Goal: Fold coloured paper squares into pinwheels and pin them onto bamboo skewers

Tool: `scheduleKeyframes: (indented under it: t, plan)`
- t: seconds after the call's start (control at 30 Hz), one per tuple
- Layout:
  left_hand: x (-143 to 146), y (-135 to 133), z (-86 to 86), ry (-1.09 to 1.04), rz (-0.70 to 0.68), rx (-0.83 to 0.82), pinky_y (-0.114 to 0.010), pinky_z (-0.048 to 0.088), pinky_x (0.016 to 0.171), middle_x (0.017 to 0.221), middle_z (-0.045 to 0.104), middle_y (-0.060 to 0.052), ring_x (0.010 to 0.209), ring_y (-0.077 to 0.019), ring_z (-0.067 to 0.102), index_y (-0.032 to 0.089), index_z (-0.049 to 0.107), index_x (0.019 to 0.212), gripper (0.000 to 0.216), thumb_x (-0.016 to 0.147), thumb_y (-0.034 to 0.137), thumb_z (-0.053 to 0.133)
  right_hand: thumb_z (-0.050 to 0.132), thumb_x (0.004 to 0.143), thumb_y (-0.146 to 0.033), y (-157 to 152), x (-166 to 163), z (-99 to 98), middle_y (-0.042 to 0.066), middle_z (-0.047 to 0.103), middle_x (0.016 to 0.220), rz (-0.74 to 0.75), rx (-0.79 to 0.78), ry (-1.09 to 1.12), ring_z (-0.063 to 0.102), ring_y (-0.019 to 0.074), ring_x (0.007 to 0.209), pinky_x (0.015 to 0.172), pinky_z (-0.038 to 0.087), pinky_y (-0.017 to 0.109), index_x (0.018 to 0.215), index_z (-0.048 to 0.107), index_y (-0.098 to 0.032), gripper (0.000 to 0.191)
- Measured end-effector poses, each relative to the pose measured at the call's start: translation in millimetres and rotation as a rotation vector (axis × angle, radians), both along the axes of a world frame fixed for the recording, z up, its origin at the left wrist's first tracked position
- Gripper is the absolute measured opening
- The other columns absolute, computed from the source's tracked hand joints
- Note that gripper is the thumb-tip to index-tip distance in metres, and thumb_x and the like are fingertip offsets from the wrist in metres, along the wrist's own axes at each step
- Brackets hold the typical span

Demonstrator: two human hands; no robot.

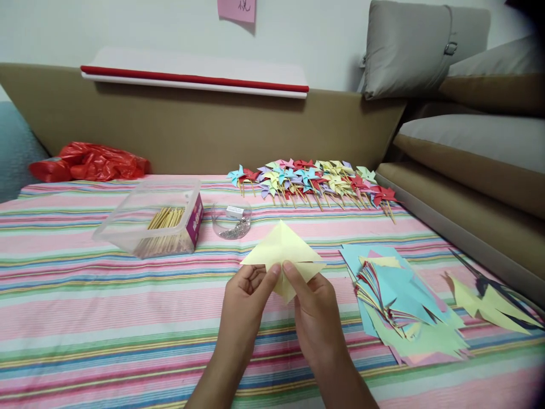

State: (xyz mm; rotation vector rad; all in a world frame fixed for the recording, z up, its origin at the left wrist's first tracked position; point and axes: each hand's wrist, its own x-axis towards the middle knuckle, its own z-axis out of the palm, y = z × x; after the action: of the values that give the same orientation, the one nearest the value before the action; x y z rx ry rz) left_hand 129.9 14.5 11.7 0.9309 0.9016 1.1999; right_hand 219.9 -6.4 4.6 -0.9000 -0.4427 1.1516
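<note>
A pale yellow square of paper (281, 243), turned corner-up and slit in from its corners, is held in front of me above the striped cloth. My left hand (249, 292) pinches it just left of the middle, thumb on top and fingers curled beneath. On the other side my right hand (314, 295) grips it the same way, its thumb tip close to the left one. The fingers under the paper are partly hidden. Beyond the paper stands a round clear dish (232, 220) with small metal pins and a white label inside.
A clear plastic box (123, 227) of wooden sticks stands left. Finished paper pinwheels (306, 179) lie in a heap at the back. To the right are stacked coloured paper sheets (409, 301), a cut yellow piece (489, 307) and dark scissors (483, 281). A red plastic bag (97, 162) lies back left.
</note>
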Motion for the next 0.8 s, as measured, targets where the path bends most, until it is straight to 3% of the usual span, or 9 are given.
scheduleKeyframes:
  t: [0.17, 0.27, 0.4, 0.53, 0.67, 0.8]
  plan:
    - [-0.7, -0.6, -1.4, -0.024, 0.020, -0.038, -0.021, 0.051, 0.071, 0.086, 0.074, -0.003, 0.080, -0.0139, 0.065, 0.015, 0.072, 0.082, 0.022, 0.079, 0.035, 0.081, 0.081, 0.078, -0.038, -1.1, 0.4, 3.8, 0.009, 0.076, 0.108, 0.029, -0.019, -0.041, 0.070, 0.0260, 0.099, 0.088, 0.055, 0.040, 0.106, 0.071, -0.018, 0.036]
    - [-5.0, 3.4, -2.8, -0.085, 0.067, -0.102, -0.022, 0.051, 0.072, 0.087, 0.074, -0.003, 0.079, -0.0134, 0.064, 0.015, 0.071, 0.083, 0.024, 0.079, 0.036, 0.081, 0.074, 0.085, -0.036, -3.1, 5.8, 2.6, 0.005, 0.072, 0.112, 0.005, 0.055, -0.137, 0.067, 0.0219, 0.100, 0.085, 0.055, 0.037, 0.113, 0.060, -0.025, 0.034]
    - [-13.4, 10.9, -2.8, -0.203, 0.127, -0.164, -0.022, 0.052, 0.073, 0.088, 0.073, -0.003, 0.079, -0.0129, 0.065, 0.015, 0.073, 0.088, 0.026, 0.077, 0.037, 0.082, 0.065, 0.090, -0.021, -6.1, 13.7, -3.7, 0.003, 0.059, 0.128, -0.087, 0.248, -0.578, 0.063, 0.0204, 0.108, 0.092, 0.052, 0.041, 0.126, 0.049, -0.036, 0.042]
    - [-16.8, 12.8, -1.1, -0.256, 0.114, -0.182, -0.022, 0.052, 0.072, 0.087, 0.073, -0.002, 0.078, -0.0124, 0.065, 0.016, 0.073, 0.087, 0.024, 0.076, 0.036, 0.083, 0.060, 0.090, -0.015, -6.6, 16.5, -7.0, 0.007, 0.057, 0.128, -0.027, 0.314, -1.044, 0.053, 0.0265, 0.126, 0.103, 0.044, 0.043, 0.111, 0.070, -0.032, 0.029]
    - [-15.5, 10.4, -1.0, -0.230, 0.109, -0.185, -0.021, 0.050, 0.069, 0.082, 0.071, -0.001, 0.073, -0.0110, 0.063, 0.016, 0.073, 0.084, 0.025, 0.073, 0.035, 0.085, 0.063, 0.092, -0.025, -6.0, 16.2, -3.7, 0.007, 0.060, 0.118, -0.028, 0.251, -0.996, 0.058, 0.0251, 0.116, 0.097, 0.048, 0.039, 0.097, 0.076, -0.029, 0.015]
    - [-13.3, 9.3, -1.6, -0.183, 0.107, -0.159, -0.023, 0.050, 0.069, 0.080, 0.070, -0.001, 0.073, -0.0125, 0.062, 0.016, 0.073, 0.080, 0.026, 0.071, 0.036, 0.086, 0.063, 0.094, -0.033, -6.2, 18.8, 1.3, 0.007, 0.064, 0.110, 0.007, 0.178, -0.821, 0.055, 0.0251, 0.119, 0.098, 0.048, 0.037, 0.095, 0.079, -0.028, 0.017]
